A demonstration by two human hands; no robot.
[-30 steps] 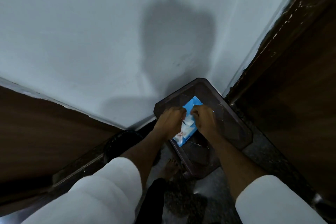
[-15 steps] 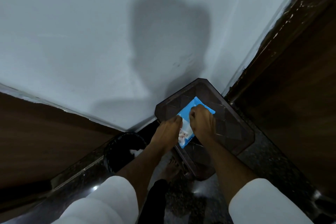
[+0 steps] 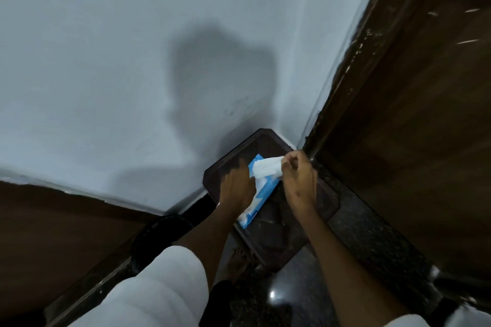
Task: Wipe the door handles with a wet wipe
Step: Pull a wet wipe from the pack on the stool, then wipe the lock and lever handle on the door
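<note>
Wipe (image 3: 266, 169) pinched between both hands.

Dim and soft overall; broad shadow cast on the pale wall (image 3: 119, 66), small glare spot on the floor (image 3: 272, 295), motion blur on the left hand (image 3: 236, 186), wide-angle bending at the edges.

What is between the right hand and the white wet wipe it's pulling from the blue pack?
Nothing visible. The right hand already pinches the white wet wipe, drawn partly out of the blue pack on the dark brown stool, while the left hand presses on the pack. No door handle is in view.
</note>
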